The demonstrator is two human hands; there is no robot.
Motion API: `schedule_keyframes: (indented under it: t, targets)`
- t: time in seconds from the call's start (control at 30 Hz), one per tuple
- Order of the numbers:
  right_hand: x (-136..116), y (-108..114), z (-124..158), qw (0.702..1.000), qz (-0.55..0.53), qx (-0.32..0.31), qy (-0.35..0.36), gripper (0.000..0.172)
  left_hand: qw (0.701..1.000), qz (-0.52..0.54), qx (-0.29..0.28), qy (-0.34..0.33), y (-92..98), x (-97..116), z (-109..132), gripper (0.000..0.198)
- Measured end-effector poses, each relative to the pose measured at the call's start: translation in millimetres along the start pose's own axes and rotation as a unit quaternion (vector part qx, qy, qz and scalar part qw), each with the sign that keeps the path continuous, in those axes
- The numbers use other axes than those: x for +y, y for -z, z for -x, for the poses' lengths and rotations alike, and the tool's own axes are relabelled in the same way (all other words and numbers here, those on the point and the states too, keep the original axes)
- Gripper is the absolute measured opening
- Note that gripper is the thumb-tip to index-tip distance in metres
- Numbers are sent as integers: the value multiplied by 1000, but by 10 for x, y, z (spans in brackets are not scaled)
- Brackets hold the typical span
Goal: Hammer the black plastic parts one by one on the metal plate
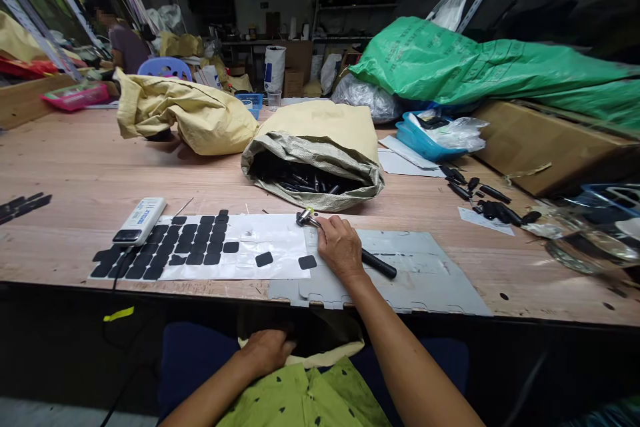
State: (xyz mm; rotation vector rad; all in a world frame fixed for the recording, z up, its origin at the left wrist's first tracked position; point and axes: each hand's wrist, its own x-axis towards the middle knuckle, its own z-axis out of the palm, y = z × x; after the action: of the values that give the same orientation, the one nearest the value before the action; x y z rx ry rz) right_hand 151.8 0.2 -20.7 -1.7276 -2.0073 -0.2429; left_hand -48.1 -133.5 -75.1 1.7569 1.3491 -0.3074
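My right hand (341,245) is closed round a metal-headed tool with a black handle (379,263), held low over a grey board (430,267). The tool's shiny head points left, above the right end of a white sheet of black stickers (200,240). Rounded black squares fill the sheet's left part; a few lie apart on its right. My left hand (267,350) is below the table edge with fingers curled, beside the rim of a cream bag (340,353) on my lap. What those fingers hold, if anything, is hidden.
An open woven sack (320,127) of black-handled tools stands behind the sheet. A white device (140,220) with a cable lies across the stickers. Black handles (495,210), a blue basket (430,137) and a cardboard box (555,147) are at right. Another person (125,43) sits far left.
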Motion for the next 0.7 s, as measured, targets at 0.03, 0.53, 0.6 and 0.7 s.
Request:
schedule_keyframes:
  t: [0.03,0.53,0.6,0.7]
  targets:
    - [0,1,0,1000,2,1,1,27,1000,-21,-13,0,17,45,24,41]
    - [-10,-21,-8,1000,6,-3,-9,24,929,107,267,-234,1944,994,-310,26]
    - [-5,-24,-11,1000,0,-1,-5,24,908,89,375,-164,2141,1128,-646,22]
    - [3,-24,-14,1000,-10,2,-1,26,898,64,426,-90,2309,1336,-1028,27]
